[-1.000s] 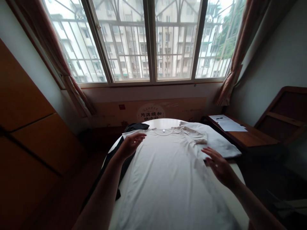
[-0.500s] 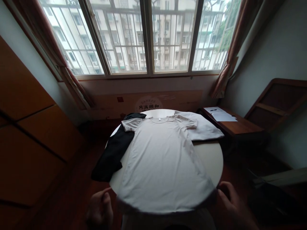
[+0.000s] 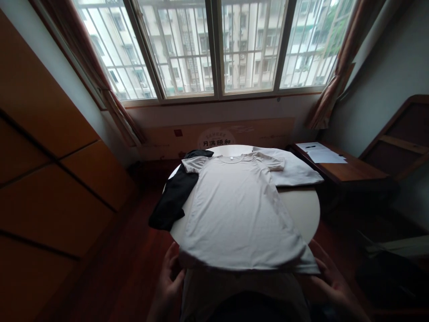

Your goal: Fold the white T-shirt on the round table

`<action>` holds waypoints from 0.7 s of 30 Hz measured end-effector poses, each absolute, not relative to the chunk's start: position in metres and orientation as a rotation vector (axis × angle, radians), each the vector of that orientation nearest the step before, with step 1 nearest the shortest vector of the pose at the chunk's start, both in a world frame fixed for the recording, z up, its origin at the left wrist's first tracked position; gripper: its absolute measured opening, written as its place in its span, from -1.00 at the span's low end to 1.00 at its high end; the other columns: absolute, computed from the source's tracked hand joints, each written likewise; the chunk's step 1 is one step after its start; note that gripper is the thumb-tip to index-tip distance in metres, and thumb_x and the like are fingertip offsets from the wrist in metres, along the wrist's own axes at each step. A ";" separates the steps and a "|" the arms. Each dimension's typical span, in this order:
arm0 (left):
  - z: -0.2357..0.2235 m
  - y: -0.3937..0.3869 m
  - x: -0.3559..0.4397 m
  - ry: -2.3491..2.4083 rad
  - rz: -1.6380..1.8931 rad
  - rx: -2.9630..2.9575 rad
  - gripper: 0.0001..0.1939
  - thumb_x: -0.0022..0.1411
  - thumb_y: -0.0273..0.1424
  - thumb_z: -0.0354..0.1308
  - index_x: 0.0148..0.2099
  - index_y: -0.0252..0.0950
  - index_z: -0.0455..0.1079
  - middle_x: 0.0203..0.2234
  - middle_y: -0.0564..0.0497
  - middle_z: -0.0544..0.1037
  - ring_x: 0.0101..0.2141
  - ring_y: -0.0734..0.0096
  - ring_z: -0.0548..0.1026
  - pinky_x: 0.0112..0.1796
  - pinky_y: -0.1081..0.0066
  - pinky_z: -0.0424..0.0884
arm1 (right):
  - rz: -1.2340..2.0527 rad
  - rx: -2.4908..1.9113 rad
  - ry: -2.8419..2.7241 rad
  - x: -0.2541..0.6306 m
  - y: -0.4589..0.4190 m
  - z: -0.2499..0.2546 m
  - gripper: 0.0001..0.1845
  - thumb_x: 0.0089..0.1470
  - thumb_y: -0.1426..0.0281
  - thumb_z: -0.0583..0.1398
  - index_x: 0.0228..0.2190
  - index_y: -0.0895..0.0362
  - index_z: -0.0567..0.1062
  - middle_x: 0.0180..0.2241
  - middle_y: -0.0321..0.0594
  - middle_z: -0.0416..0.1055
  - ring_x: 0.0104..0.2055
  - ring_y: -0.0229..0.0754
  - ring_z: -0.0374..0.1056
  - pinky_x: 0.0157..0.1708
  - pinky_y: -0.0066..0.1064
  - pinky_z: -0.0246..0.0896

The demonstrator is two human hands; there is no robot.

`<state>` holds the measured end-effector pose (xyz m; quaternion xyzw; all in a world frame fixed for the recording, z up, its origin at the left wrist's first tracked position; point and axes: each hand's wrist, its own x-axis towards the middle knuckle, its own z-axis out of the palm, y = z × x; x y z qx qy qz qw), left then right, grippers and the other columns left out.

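My right hand [image 3: 330, 278] pinches the T-shirt [image 3: 239, 214] hem; my left hand [image 3: 170, 275] meets its opposite corner, grip unclear.

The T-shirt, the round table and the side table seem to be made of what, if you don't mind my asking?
T-shirt: thin, matte knit fabric, perhaps cotton or a blend, judging by its soft creases.
Round table: smooth, pale, faintly glossy top, possibly laminate or painted board; I can't tell which.
Side table: probably wood, given its reddish-brown top with a low sheen.
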<state>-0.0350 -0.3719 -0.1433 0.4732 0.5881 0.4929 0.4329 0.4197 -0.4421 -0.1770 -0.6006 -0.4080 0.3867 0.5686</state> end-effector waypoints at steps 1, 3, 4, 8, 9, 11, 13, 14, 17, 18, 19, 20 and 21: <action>-0.138 -0.375 -0.034 1.451 1.215 1.194 -0.14 -0.04 -0.13 0.40 0.30 -0.16 0.29 -0.04 -0.12 0.62 -0.02 0.01 0.58 -0.04 0.23 0.55 | 0.895 -1.431 -0.963 0.422 -0.444 -0.177 -0.04 -0.03 0.20 0.30 0.37 -0.07 0.12 0.12 -0.08 0.49 0.11 0.10 0.46 -0.08 -0.27 0.48; -0.130 -0.380 -0.033 1.473 1.206 1.242 -0.22 -0.06 -0.11 0.40 0.22 -0.20 0.41 -0.13 -0.10 0.66 -0.11 0.05 0.62 -0.10 0.26 0.57 | 0.888 -1.462 -0.974 0.428 -0.445 -0.178 -0.22 -0.07 0.25 0.32 0.22 0.00 0.40 0.08 -0.09 0.52 0.12 0.09 0.45 -0.04 -0.32 0.46; -0.127 -0.382 -0.033 1.505 1.207 1.269 -0.28 -0.07 -0.10 0.40 0.15 -0.23 0.48 -0.17 -0.10 0.67 -0.15 0.07 0.63 -0.13 0.28 0.58 | 0.896 -1.472 -0.975 0.432 -0.446 -0.178 -0.32 -0.08 0.25 0.33 0.13 0.04 0.50 0.05 -0.08 0.54 0.11 0.09 0.46 -0.02 -0.33 0.45; -0.116 -0.384 -0.031 1.642 1.247 1.332 -0.45 -0.09 -0.03 0.39 -0.10 -0.26 0.62 -0.26 -0.10 0.69 -0.25 0.07 0.64 -0.24 0.30 0.61 | 0.923 -1.508 -0.913 0.442 -0.444 -0.179 -0.48 -0.11 0.16 0.37 -0.08 0.09 0.65 -0.02 -0.04 0.59 0.00 0.10 0.53 -0.04 -0.31 0.48; -0.114 -0.385 -0.030 1.654 1.266 1.328 -0.47 -0.08 0.00 0.37 -0.13 -0.26 0.63 -0.27 -0.10 0.69 -0.26 0.08 0.65 -0.26 0.30 0.61 | 0.916 -1.510 -0.887 0.443 -0.444 -0.179 -0.47 -0.11 0.14 0.38 -0.09 0.09 0.65 -0.05 -0.03 0.60 -0.02 0.10 0.54 -0.05 -0.30 0.49; -0.110 -0.385 -0.027 1.663 1.315 1.300 -0.47 -0.02 0.05 0.33 -0.16 -0.26 0.63 -0.35 -0.09 0.69 -0.33 0.11 0.65 -0.29 0.28 0.62 | 0.893 -1.509 -0.852 0.443 -0.443 -0.177 -0.49 -0.09 0.09 0.38 -0.11 0.09 0.66 -0.14 -0.05 0.64 -0.08 0.09 0.56 -0.07 -0.29 0.50; -0.108 -0.385 -0.027 1.660 1.359 1.271 -0.47 0.02 0.08 0.30 -0.18 -0.26 0.63 -0.44 -0.05 0.67 -0.41 0.15 0.64 -0.33 0.28 0.63 | 0.870 -1.512 -0.855 0.441 -0.443 -0.173 -0.51 -0.09 0.04 0.38 -0.17 0.08 0.67 -0.22 -0.08 0.65 -0.15 0.07 0.58 -0.09 -0.30 0.51; -0.107 -0.385 -0.027 1.657 1.374 1.262 -0.48 0.03 0.09 0.29 -0.19 -0.25 0.63 -0.47 -0.04 0.66 -0.44 0.17 0.63 -0.35 0.29 0.63 | 0.857 -1.516 -0.869 0.441 -0.443 -0.171 -0.52 -0.09 0.03 0.38 -0.19 0.07 0.68 -0.25 -0.08 0.65 -0.17 0.07 0.58 -0.12 -0.31 0.52; -0.106 -0.383 -0.033 1.647 1.412 1.247 -0.46 -0.01 0.12 0.31 -0.21 -0.23 0.63 -0.50 -0.02 0.65 -0.48 0.19 0.62 -0.39 0.29 0.62 | 0.821 -1.514 -0.906 0.441 -0.444 -0.165 -0.55 -0.11 0.03 0.38 -0.25 0.07 0.68 -0.24 -0.10 0.65 -0.19 0.06 0.58 -0.20 -0.37 0.53; -0.106 -0.381 -0.036 1.644 1.412 1.246 -0.45 -0.05 0.13 0.32 -0.23 -0.23 0.62 -0.51 -0.02 0.64 -0.49 0.18 0.61 -0.42 0.29 0.62 | 0.811 -1.514 -0.914 0.442 -0.444 -0.163 -0.57 -0.12 0.05 0.38 -0.26 0.06 0.69 -0.23 -0.11 0.65 -0.18 0.06 0.58 -0.20 -0.39 0.52; -0.106 -0.380 -0.039 1.641 1.402 1.246 -0.44 -0.09 0.15 0.33 -0.27 -0.23 0.62 -0.52 -0.02 0.64 -0.51 0.17 0.61 -0.44 0.29 0.62 | 0.801 -1.521 -0.924 0.443 -0.445 -0.162 -0.60 -0.13 0.07 0.38 -0.28 0.06 0.69 -0.23 -0.12 0.65 -0.17 0.05 0.58 -0.20 -0.42 0.52; -0.106 -0.378 -0.042 1.639 1.383 1.246 -0.43 -0.14 0.16 0.35 -0.31 -0.23 0.61 -0.53 -0.03 0.63 -0.52 0.17 0.60 -0.47 0.29 0.61 | 0.789 -1.535 -0.939 0.445 -0.446 -0.161 -0.62 -0.13 0.09 0.38 -0.29 0.06 0.69 -0.23 -0.12 0.65 -0.16 0.05 0.58 -0.19 -0.43 0.51; -0.106 -0.377 -0.046 1.638 1.361 1.244 -0.43 -0.18 0.16 0.37 -0.34 -0.23 0.60 -0.54 -0.03 0.63 -0.53 0.16 0.59 -0.49 0.28 0.60 | 0.779 -1.555 -0.959 0.447 -0.446 -0.161 -0.63 -0.13 0.11 0.38 -0.30 0.06 0.70 -0.23 -0.12 0.65 -0.14 0.06 0.58 -0.18 -0.43 0.51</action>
